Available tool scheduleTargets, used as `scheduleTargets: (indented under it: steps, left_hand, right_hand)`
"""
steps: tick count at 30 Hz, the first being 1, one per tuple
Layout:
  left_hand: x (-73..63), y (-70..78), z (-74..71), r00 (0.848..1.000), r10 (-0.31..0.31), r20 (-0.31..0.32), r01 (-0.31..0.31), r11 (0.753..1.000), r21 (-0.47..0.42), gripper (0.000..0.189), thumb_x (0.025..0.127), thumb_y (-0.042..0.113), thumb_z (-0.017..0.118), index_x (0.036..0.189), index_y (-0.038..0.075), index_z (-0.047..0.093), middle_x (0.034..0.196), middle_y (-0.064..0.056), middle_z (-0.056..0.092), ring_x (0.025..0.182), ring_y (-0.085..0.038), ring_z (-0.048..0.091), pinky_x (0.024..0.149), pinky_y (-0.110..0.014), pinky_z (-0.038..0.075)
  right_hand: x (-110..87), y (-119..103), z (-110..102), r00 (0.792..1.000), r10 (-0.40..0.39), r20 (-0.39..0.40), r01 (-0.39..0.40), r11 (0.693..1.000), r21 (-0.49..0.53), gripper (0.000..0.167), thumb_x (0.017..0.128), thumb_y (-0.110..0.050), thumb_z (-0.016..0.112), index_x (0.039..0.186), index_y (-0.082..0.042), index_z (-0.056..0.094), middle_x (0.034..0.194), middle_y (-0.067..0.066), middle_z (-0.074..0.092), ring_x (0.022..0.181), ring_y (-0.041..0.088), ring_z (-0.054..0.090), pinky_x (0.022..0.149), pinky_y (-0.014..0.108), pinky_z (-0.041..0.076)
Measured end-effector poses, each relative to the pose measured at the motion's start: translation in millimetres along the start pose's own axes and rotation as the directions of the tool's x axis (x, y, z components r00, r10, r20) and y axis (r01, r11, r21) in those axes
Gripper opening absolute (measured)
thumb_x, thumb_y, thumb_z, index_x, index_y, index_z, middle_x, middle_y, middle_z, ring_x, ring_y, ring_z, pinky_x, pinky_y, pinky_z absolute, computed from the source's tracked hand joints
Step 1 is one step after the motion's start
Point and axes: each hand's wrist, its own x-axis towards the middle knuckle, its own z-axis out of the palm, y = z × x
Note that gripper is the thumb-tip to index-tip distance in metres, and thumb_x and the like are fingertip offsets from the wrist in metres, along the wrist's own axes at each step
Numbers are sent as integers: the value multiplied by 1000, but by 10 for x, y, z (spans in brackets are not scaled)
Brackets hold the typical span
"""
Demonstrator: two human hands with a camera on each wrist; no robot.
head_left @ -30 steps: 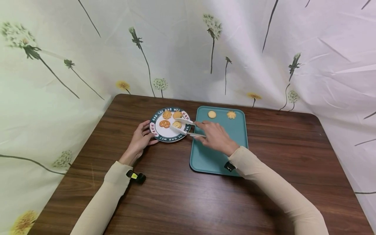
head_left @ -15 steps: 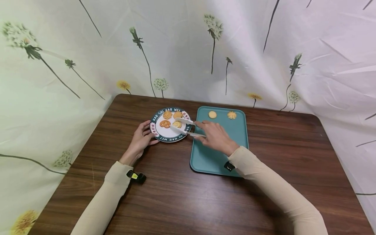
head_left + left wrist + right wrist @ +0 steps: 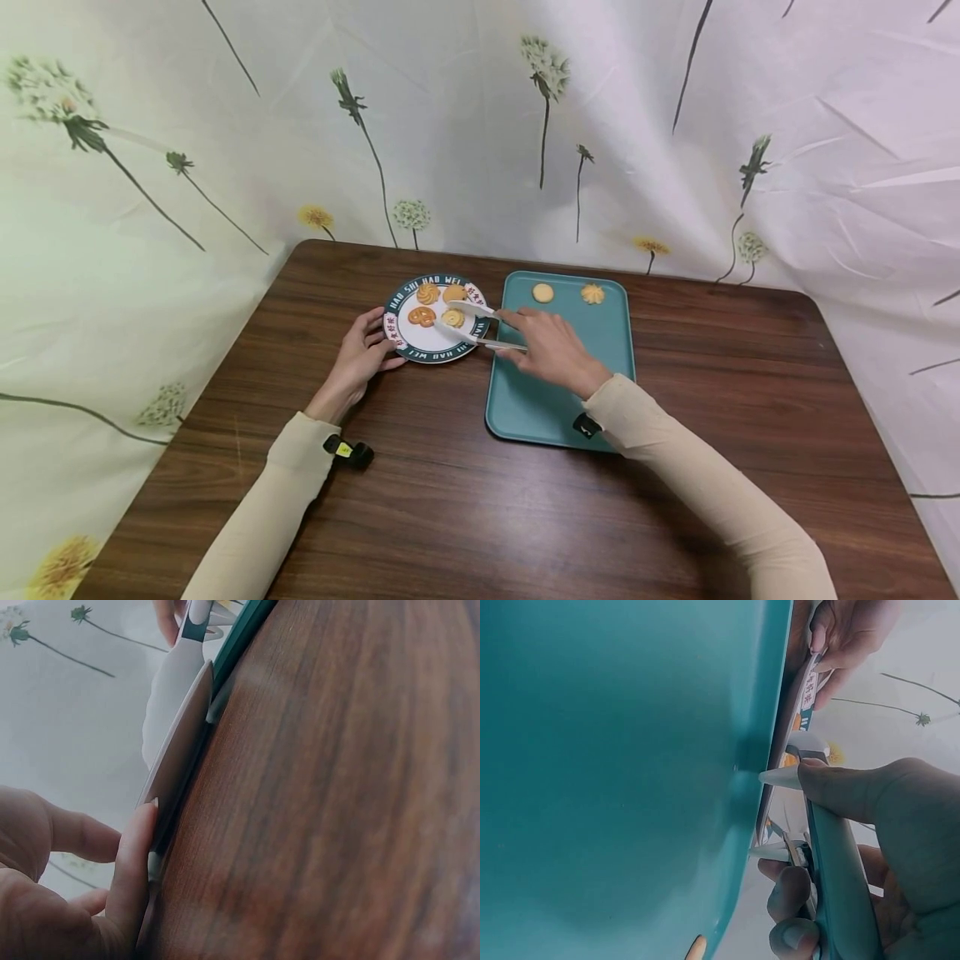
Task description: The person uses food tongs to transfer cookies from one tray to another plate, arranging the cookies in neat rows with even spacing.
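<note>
My left hand [image 3: 358, 354] grips the left rim of a round plate [image 3: 431, 356] with a dark green lettered border; the left wrist view shows thumb and fingers [image 3: 133, 859] at its edge. Several cookies lie on the plate, among them a pretzel-shaped one [image 3: 422, 317] and a swirled one [image 3: 427, 293]. My right hand [image 3: 555, 350] holds a pair of tongs [image 3: 487, 342] with white tips. The tips reach over the plate on either side of a pale round cookie [image 3: 452, 317]. In the right wrist view, the thumb and fingers [image 3: 840, 787] wrap the tongs' handle.
A teal tray [image 3: 525, 404] lies right of the plate, under my right hand. Near its far edge are a plain round cookie [image 3: 542, 292] and a flower-shaped one [image 3: 592, 293]. The brown wooden table [image 3: 420, 500] ends at a flower-printed cloth [image 3: 465, 125].
</note>
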Motion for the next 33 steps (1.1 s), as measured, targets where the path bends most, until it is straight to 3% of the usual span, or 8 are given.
scheduleTargets:
  steps: [20, 26, 33]
  left_hand:
    - [-18, -10, 10, 1000, -2, 9, 2, 1000, 5, 70, 107, -2, 42, 168, 14, 12, 171, -19, 21, 147, -36, 39, 82, -18, 65]
    - [-14, 0, -1, 1000, 9, 23, -9, 1000, 13, 70, 108, -1, 42, 168, 14, 12, 169, -21, 22, 147, -37, 40, 83, -18, 65]
    - [0, 11, -4, 1000, 2, 15, -2, 1000, 17, 70, 108, 0, 43, 168, 15, 12, 170, -20, 21, 146, -36, 41, 82, -19, 65]
  right_hand:
    - [-83, 27, -81, 1000, 17, -2, -17, 1000, 26, 62, 94, -37, 78, 149, -16, 58, 118, 13, 73, 65, 18, 56, 47, 27, 44]
    - [-159, 69, -169, 999, 43, -27, -41, 997, 65, 65, 95, -37, 77, 153, -17, 54, 139, 14, 68, 86, 25, 72, 68, 42, 63]
    - [-233, 217, -269, 996, 79, -45, -76, 995, 61, 66, 96, -42, 74, 154, -17, 53, 145, 15, 64, 102, 31, 72, 81, 49, 64]
